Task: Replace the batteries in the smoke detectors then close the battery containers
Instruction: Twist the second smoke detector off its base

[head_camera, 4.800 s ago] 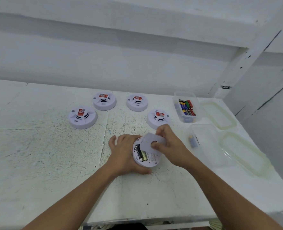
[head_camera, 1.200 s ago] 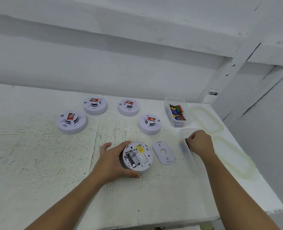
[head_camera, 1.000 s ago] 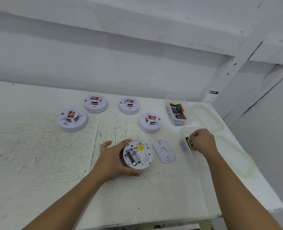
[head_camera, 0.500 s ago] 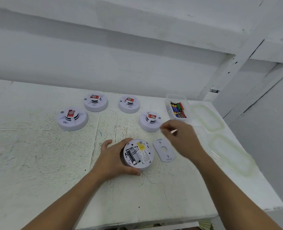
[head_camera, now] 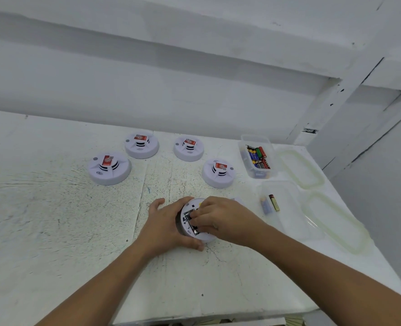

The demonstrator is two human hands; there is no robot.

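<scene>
Smoke detector (head_camera: 190, 205) lies back-up at the near middle of the table (head_camera: 53, 220), your left hand (head_camera: 164, 228) curled round its left rim as before. Your right hand (head_camera: 220, 220) has come back from the near clear container (head_camera: 289, 222), where a gold-banded battery (head_camera: 274, 203) now lies. Its bent fingertips (head_camera: 194, 216) dig into the battery bay; whether they pinch anything cannot be told.
</scene>
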